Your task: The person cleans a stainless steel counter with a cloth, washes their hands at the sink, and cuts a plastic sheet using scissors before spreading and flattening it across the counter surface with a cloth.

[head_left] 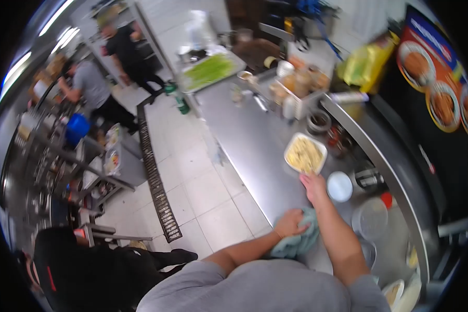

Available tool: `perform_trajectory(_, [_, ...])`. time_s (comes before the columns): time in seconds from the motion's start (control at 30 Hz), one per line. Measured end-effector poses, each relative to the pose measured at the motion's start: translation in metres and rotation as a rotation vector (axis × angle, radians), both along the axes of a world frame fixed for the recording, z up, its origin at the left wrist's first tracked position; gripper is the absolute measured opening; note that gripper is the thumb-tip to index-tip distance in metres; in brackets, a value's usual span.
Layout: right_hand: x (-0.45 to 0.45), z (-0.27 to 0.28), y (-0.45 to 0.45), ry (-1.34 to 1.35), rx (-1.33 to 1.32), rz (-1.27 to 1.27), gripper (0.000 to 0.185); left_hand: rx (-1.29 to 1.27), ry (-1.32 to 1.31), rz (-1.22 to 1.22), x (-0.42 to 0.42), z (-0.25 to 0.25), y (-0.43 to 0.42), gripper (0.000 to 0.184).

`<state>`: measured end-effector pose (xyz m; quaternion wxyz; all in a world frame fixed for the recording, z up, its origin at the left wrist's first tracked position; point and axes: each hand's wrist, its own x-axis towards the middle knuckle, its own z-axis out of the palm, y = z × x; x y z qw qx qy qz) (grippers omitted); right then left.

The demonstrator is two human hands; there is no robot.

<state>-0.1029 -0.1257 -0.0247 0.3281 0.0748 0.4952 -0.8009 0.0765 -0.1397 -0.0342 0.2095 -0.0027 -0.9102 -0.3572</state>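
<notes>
Stainless-steel counter [244, 140] runs through the middle of the frame, beside a pale tiled floor [182, 177] with a dark drain grate [156, 182]. Right of centre, a white square container of yellowish food [306, 153] sits on the counter, the right hand [313, 186] at its near edge; whether the fingers grip it, I cannot tell. Lower down, the left hand [291, 223] lies on a crumpled teal cloth [298, 240], its grip unclear. A round whitish tub [339, 186] stands just beside the right hand. Two people [91, 86] stand at upper left.
</notes>
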Motion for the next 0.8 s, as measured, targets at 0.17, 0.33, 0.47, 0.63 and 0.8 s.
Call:
perform_trajectory(0.17, [0.07, 0.098, 0.087, 0.195, 0.039, 0.307, 0.044, 0.046, -0.042, 0.037, 0.004, -0.005, 0.004, 0.038])
perform_trajectory(0.33, [0.162, 0.135, 0.245, 0.502, 0.407, -0.116, 0.027, -0.093, 0.048, 0.057, -0.001, 0.005, 0.004, 0.031])
perform_trajectory(0.47, [0.233, 0.106, 0.374, 0.65, 1.28, -0.472, 0.025, -0.02, -0.08, -0.06, -0.003, 0.005, -0.003, 0.035])
perform_trajectory(0.63, [0.276, 0.029, 0.445, 0.685, 1.859, 0.011, 0.064, -0.049, -0.047, -0.044, -0.006, -0.001, 0.002, 0.034])
perform_trajectory(0.8, [0.195, -0.004, 0.464, 0.572, 1.98, -0.285, 0.071, -0.012, -0.081, -0.065, -0.005, 0.009, 0.006, 0.033])
